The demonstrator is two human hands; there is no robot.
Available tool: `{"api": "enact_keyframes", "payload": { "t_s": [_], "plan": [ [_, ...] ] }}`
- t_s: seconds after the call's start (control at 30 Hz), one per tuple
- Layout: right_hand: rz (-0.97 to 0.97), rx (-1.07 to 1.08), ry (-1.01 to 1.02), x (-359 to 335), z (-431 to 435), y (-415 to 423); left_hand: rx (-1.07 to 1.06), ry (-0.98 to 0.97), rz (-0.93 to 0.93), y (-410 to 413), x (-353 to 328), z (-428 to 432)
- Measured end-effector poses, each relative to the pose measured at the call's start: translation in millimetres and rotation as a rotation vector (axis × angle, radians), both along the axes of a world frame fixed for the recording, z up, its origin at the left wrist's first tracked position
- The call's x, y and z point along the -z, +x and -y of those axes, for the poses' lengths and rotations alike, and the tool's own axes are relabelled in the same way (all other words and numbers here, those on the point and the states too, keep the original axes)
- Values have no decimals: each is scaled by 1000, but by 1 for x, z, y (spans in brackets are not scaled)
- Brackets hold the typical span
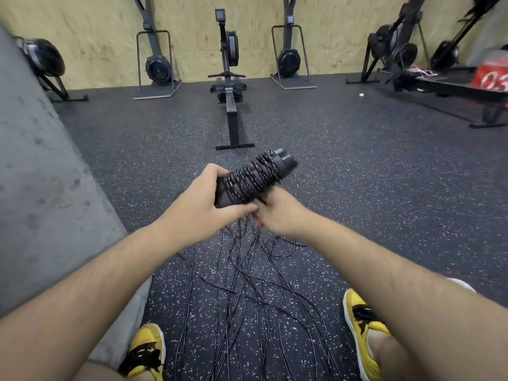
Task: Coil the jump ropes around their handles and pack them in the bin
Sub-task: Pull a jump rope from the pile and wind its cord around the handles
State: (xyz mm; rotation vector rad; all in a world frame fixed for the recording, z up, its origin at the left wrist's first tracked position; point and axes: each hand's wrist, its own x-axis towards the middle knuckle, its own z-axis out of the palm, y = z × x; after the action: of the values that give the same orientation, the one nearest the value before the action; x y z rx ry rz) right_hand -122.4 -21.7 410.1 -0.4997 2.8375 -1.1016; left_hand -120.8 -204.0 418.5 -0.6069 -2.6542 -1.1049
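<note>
A bundle of black jump-rope handles (254, 179), partly wrapped in dark flecked cord, is held out in front of the body above the speckled rubber floor (357, 188). The near end of the bundle is clenched in the left hand (204, 206), fingers curled around it, while the long axis is pointed up and away to the right, so that the bare end caps are left farthest from the grip. The right hand (279, 215) is placed just below and to the right of the bundle's near end, closed around the loose cords where they leave the wraps; its fingers are blurred, so the exact pinch cannot be told. From there many thin cords (247, 284) are trailed down and spread across the floor between the yellow shoes (147, 350). The coiling is judged to be only partly done, since much cord is left unwound. The next wrap is judged to depend on the cord being carried by the right hand across the axis, toward the far, uncovered end. No bin is seen
</note>
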Motion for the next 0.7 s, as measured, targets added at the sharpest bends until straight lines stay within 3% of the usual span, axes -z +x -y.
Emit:
{"api": "enact_keyframes", "payload": {
  "t_s": [0.1, 0.33, 0.53, 0.7],
  "plan": [
    [-135, 57, -101, 4, 20, 11, -16, 119, -26, -6, 3, 0],
    [-516, 57, -23, -3, 29, 36, 18, 295, 3, 3, -4, -6],
    [-530, -29, -159, -7, 19, 35, 111, 386, -16, 6, -12, -3],
    [-518, -197, -102, -20, 4, 37, 189, 647, 161, 5, -13, -6]
  ]
}}
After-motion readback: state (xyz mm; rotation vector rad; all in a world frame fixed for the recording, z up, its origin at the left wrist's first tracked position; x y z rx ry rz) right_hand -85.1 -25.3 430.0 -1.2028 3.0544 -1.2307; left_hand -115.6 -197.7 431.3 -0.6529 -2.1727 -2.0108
